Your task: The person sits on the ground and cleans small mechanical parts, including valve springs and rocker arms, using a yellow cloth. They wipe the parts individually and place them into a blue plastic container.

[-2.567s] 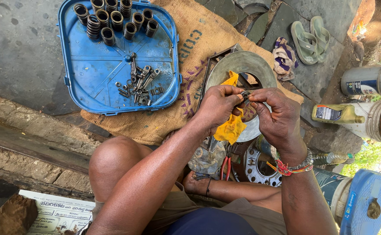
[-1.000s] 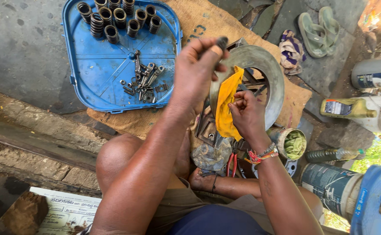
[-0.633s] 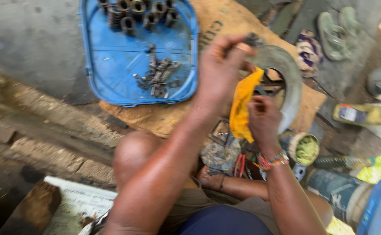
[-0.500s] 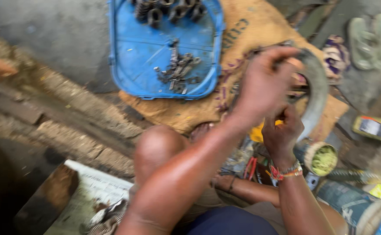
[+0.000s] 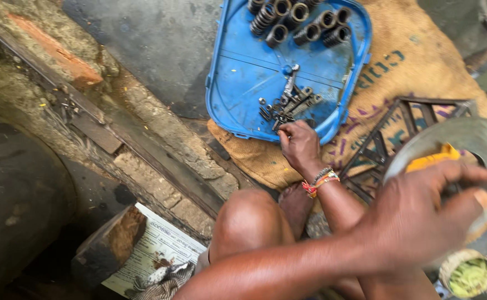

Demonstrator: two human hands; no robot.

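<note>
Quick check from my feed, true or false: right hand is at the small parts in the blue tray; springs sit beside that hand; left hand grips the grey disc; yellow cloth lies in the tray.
1. The right hand is at the small metal parts in the blue tray. True.
2. The springs sit beside that hand. False: they line the tray's far edge.
3. The left hand grips the grey disc. True.
4. The yellow cloth lies in the tray. False: it is against the disc, by the left hand.
</note>
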